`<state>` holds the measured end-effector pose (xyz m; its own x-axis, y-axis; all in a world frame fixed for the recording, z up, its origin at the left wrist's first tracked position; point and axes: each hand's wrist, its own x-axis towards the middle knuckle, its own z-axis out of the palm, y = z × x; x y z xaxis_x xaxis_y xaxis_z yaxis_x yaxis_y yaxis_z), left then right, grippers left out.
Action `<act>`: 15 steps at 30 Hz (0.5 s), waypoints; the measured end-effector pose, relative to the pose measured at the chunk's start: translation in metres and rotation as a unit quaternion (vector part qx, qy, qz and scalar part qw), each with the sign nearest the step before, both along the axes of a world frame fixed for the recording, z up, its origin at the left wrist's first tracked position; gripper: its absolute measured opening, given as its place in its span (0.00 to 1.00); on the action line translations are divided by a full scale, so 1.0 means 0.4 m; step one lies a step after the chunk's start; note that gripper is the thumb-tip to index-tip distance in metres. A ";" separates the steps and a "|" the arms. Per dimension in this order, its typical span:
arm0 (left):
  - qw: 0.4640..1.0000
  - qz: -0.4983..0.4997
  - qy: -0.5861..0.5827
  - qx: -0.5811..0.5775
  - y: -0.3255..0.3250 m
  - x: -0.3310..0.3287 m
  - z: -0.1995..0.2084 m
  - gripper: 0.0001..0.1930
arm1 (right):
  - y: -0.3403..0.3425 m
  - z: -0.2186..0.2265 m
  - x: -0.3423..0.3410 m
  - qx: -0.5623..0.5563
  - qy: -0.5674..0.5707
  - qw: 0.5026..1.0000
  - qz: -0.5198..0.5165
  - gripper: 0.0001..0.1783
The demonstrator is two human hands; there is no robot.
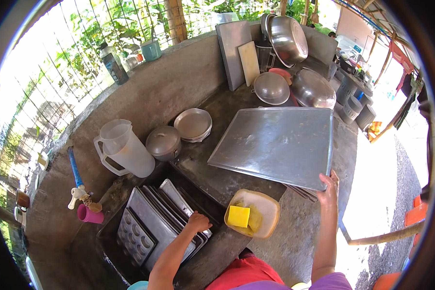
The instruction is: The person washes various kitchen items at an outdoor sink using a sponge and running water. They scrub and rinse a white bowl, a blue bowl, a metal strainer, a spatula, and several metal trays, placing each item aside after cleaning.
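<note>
A large, flat metal baking sheet (275,140) lies over the counter and over a few more sheets that show under its near edge. My right hand (328,186) grips its near right corner. In the dark sink on the left, several metal baking trays (152,220) stand on edge in a row, with a muffin tin (135,237) leaning at their left end. My left hand (198,222) reaches into the sink, fingers curled over the rim of a tray at the row's right side. Between my arms, a shallow tub (268,205) holds a yellow sponge (238,216).
A plastic pitcher (130,150), lidded pot (163,143) and stacked metal plates (193,124) line the wall behind the sink. A tap (82,195) with a pink cup (90,213) is at left. Metal basins (313,87) and boards (234,53) stand at the back.
</note>
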<state>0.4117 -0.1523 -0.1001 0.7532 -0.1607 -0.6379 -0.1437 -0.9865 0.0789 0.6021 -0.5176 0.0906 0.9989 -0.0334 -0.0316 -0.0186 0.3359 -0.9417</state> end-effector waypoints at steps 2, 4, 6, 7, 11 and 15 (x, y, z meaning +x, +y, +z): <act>1.000 0.014 -0.010 -0.013 -0.002 -0.002 -0.001 0.21 | 0.024 -0.009 -0.020 -0.023 0.041 0.999 0.018 0.16; 0.999 0.033 -0.003 -0.015 -0.002 -0.007 -0.002 0.21 | 0.025 0.002 -0.037 0.005 0.030 0.999 0.042 0.19; 0.999 0.037 -0.026 -0.023 -0.003 -0.012 -0.008 0.20 | 0.016 0.027 -0.055 -0.003 0.044 0.998 0.052 0.22; 0.997 0.039 -0.047 -0.036 -0.005 -0.014 -0.013 0.20 | 0.010 0.042 -0.066 -0.002 0.039 0.998 0.059 0.24; 0.993 0.098 -0.037 -0.046 -0.021 -0.016 -0.049 0.13 | 0.029 0.092 -0.115 -0.041 0.011 0.987 0.153 0.25; 0.948 0.246 -0.164 -0.118 -0.043 -0.027 -0.091 0.18 | 0.129 0.115 -0.156 0.033 0.057 0.972 0.225 0.27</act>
<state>0.4009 -0.1694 -0.1366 0.9260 0.1521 -0.3456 0.2735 -0.9012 0.3362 0.5398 -0.4661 0.1368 0.9016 0.4127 -0.1294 -0.2804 0.3298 -0.9014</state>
